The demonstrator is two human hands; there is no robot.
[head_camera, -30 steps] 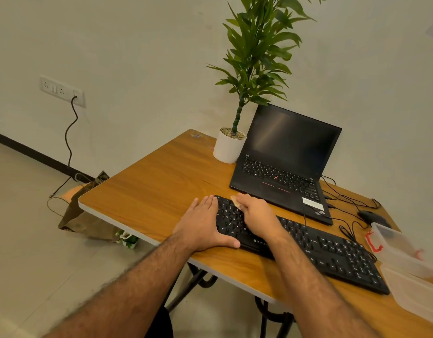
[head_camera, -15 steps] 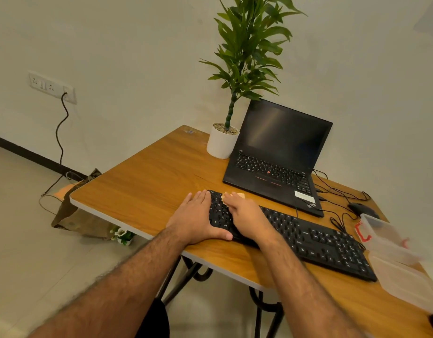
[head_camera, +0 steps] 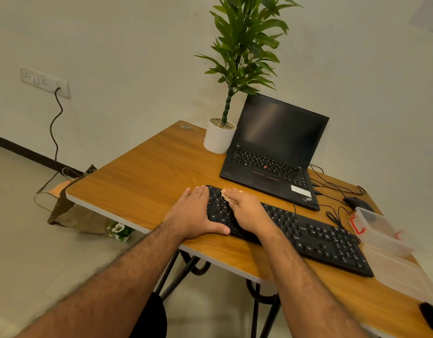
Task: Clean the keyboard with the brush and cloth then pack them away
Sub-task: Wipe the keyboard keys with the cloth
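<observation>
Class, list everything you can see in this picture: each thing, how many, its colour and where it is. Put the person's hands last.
keyboard: one, black, table's near edge
cloth: one, pale, under right hand
laptop: one, black, open, behind keyboard
potted plant: one, green, white pot, left of laptop
mouse: one, black, right of laptop
plastic box: one, clear, open, table's right end
table: one, wooden
bag: one, brown, floor
left hand: flat, bracing keyboard's left end
right hand: presses cloth on keys
</observation>
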